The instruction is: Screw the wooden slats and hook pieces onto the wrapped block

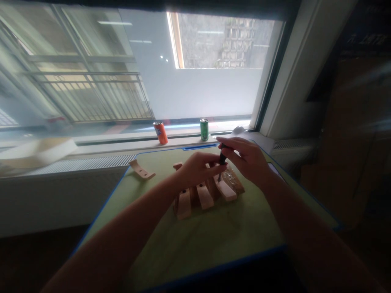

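Note:
A dark-handled screwdriver [223, 155] stands nearly upright, its tip down at a pale curved wooden piece [226, 190]. My right hand [244, 156] has its fingers closed round the top of the handle. Lower down, the fingers of my left hand [198, 167] pinch the same tool near the shaft. Two more pale wooden pieces, one on the left [184, 203] and one in the middle [204, 196], lie across a brown base [233, 179] with a shiny surface. Dark round spots show on both. My left hand covers part of the base.
A loose curved wooden piece with holes [141, 170] lies at the far left of the green, blue-edged table [220, 234]. An orange can [161, 133] and a green can [204, 130] stand on the window sill. At the right table edge lies a phone-like object [276, 171].

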Demonstrator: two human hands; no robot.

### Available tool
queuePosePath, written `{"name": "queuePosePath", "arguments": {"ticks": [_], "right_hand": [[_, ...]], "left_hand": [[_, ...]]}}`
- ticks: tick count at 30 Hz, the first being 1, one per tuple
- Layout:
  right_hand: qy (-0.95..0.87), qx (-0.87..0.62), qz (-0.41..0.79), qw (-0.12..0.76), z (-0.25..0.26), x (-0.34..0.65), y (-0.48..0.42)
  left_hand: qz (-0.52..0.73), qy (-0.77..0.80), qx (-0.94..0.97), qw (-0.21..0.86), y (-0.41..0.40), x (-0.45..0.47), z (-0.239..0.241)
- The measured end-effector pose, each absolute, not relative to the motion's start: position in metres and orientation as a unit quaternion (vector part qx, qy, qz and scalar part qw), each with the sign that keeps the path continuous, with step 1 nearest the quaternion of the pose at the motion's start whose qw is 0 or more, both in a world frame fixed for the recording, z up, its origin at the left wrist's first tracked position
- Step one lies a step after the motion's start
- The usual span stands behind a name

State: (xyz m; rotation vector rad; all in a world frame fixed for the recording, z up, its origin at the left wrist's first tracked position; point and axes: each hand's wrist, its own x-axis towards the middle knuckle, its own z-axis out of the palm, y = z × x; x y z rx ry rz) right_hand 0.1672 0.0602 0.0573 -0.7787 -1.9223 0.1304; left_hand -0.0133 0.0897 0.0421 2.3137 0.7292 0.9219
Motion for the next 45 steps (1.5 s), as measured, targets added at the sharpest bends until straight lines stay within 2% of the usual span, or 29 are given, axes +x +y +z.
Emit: {"name": "queuePosePath", "arguments": {"ticks": [5, 13, 17, 21, 27, 34, 41, 45], "right_hand": [[-0.793, -0.333, 0.053, 0.507, 0.058, 0.165, 0.064], [-0.793, -0.293, 0.074, 0.529, 0.048, 0.162, 0.061], [-0.776, -0.33, 0.078, 0.532, 0.047, 0.162, 0.063], [-0.766, -0.345, 0.08, 0.537, 0.044, 0.16, 0.062], [-0.781, -0.31, 0.089, 0.535, 0.035, 0.162, 0.056], [-0.739, -0.363, 0.119, 0.555, 0.033, 0.166, 0.06], [-0.766, -0.3, 0.126, 0.555, 0.029, 0.162, 0.061], [-0.769, -0.317, 0.104, 0.545, 0.033, 0.161, 0.057]], "left_hand": [[0.404, 0.294, 0.829, 0.25, 0.09, -0.012, 0.039], [0.352, 0.251, 0.849, 0.305, 0.095, -0.016, 0.044], [0.365, 0.286, 0.839, 0.285, 0.096, -0.016, 0.042], [0.363, 0.254, 0.853, 0.277, 0.097, -0.015, 0.041], [0.329, 0.236, 0.846, 0.346, 0.1, -0.016, 0.043], [0.364, 0.304, 0.827, 0.301, 0.097, -0.015, 0.038], [0.29, 0.281, 0.839, 0.365, 0.095, -0.02, 0.044], [0.344, 0.312, 0.827, 0.318, 0.093, -0.019, 0.044]]}}
